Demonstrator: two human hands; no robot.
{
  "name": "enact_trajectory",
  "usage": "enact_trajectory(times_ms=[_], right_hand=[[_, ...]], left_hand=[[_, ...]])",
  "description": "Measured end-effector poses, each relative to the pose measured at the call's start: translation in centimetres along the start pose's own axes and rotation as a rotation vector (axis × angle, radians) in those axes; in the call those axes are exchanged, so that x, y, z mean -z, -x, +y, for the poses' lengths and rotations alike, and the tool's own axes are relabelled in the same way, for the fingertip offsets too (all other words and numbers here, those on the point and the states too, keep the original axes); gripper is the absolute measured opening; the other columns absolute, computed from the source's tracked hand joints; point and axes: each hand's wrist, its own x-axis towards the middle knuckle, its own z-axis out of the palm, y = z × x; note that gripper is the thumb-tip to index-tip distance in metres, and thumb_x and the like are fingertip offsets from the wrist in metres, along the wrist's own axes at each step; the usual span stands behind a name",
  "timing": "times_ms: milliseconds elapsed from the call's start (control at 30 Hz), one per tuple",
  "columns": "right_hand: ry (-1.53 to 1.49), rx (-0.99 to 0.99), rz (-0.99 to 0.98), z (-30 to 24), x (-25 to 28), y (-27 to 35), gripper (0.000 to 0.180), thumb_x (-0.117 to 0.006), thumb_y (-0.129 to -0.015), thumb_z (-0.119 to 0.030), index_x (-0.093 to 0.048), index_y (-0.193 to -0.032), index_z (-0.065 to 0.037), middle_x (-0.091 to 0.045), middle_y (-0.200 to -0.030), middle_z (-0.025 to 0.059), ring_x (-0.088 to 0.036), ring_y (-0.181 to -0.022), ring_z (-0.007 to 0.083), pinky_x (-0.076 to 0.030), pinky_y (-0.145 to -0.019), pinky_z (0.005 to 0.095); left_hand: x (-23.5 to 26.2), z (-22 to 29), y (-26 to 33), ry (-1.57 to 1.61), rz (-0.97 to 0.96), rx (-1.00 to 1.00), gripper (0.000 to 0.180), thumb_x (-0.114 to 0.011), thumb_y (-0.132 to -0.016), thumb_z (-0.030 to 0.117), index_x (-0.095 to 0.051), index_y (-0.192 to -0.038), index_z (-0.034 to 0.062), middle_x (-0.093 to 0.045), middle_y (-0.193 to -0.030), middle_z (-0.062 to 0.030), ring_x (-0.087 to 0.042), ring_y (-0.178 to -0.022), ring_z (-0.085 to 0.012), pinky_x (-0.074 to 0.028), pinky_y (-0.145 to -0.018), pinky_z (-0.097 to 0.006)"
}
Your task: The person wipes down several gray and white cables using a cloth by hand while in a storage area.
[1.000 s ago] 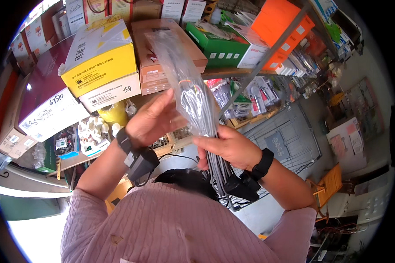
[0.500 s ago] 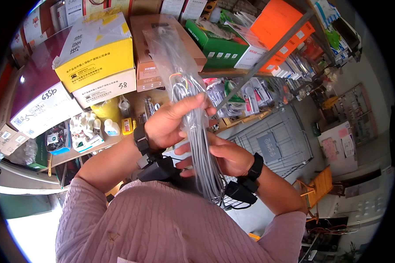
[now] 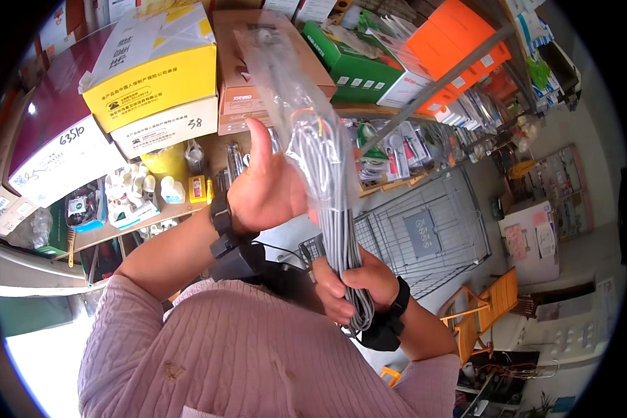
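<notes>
A long folded bundle of grey cable [image 3: 343, 240] stands tilted in front of my chest. Its upper part sits inside a clear plastic bag [image 3: 275, 70], where small red and yellow wire ends show through. The lower end sticks out bare. My right hand [image 3: 370, 280] is wrapped round that lower end, thumb in front. Beside the bagged part, my left hand [image 3: 266, 187] is open, with its thumb pointing up and its fingers reaching behind the bag. Whether those fingertips touch the bag is hidden.
Ahead is a shelf with a yellow box [image 3: 157, 90], a brown box [image 3: 240, 104], a green box [image 3: 352, 66] and orange boxes [image 3: 446, 42]. White plastic fittings [image 3: 129, 191] lie at left. A wire cart [image 3: 421, 230] and wooden chair [image 3: 491, 306] stand at right.
My right hand has slid down to the bundle's lower end and closed round it. My left hand has let go of the bag and opened. More bare cable shows below the bag.
</notes>
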Motion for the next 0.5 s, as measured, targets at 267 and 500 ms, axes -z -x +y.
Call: enact_trajectory(times_ms=[267, 500], right_hand=[[0.105, -0.002, 0.076, 0.2, -1.1, -0.1, 0.052, -0.054, -0.083, -0.01, -0.027, -0.127, -0.012, -0.047, -0.076, 0.0057, -0.05, -0.053, 0.0143, -0.045, -0.047, 0.0294], [0.12, -0.017, 0.132, 0.0, -0.3, -1.1, 0.041, -0.052, -0.083, -0.007, -0.032, -0.118, -0.014, -0.047, -0.078, 0.0058, -0.05, -0.054, 0.0139, -0.045, -0.048, 0.0291]], left_hand=[[4.4, 1.2, -0.4, 0.061, 0.238, -0.087, 0.038, -0.046, -0.09, 0.015, -0.038, -0.126, 0.004, -0.047, -0.126, -0.016, -0.049, -0.113, -0.0332, -0.038, -0.098, -0.045], [2.7, 2.3, 1.0, -0.143, 0.478, -0.079, 0.041, -0.052, -0.089, 0.022, -0.04, -0.125, 0.0086, -0.053, -0.116, -0.013, -0.052, -0.107, -0.0205, -0.043, -0.091, -0.038]])
